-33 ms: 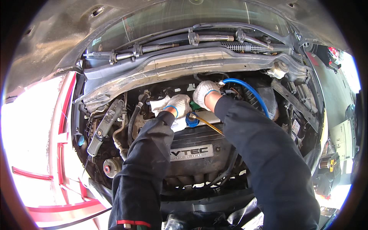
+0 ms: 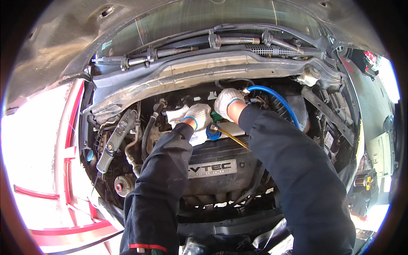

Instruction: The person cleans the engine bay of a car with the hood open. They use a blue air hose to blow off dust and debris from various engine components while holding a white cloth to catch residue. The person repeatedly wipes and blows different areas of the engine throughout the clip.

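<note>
Mid-frame, the left hand (image 2: 199, 114) touches white cloth (image 2: 174, 115) and the right hand (image 2: 228, 102) sits beside a blue hose (image 2: 278, 97), grips unclear.

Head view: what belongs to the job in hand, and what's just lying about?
Apparently in use:
- white cloth at left hand
- blue hose at right hand
- amber tube nearby

Apparently idle:
- four rod-shaped parts, likely ignition coils
- red frame
</note>
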Available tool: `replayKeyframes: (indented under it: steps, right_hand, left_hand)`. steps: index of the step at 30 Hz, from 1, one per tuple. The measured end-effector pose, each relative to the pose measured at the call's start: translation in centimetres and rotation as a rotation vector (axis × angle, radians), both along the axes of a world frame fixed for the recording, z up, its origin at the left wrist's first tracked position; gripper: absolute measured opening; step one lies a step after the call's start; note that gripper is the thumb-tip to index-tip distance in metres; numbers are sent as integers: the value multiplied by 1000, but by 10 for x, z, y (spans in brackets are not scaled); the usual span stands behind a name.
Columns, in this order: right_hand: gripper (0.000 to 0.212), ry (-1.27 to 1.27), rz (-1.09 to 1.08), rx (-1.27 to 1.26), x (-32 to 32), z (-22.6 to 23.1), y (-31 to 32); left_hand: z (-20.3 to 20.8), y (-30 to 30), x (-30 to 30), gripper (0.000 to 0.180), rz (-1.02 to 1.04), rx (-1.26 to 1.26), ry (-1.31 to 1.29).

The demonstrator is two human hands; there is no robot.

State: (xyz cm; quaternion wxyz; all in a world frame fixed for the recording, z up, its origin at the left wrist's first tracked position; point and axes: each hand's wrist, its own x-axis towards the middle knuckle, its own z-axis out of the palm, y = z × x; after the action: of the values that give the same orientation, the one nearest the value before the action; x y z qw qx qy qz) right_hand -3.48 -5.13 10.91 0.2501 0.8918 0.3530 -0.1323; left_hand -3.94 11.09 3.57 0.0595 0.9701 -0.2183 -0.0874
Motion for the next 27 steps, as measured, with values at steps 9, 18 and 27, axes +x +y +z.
replayKeyframes:
  steps: [9,18,27]
  right_hand:
    - [29,-26,-43,12,6,-10,0]
    - [28,-26,-27,-12,5,-11,0]
    - [30,-40,-58,3,5,-16,1]
  left_hand:
    - [2,-6,-1,33,-10,45,-24]
    - [1,-6,2,35,-12,48,-5]
    - [-2,-6,2,36,20,23,0]
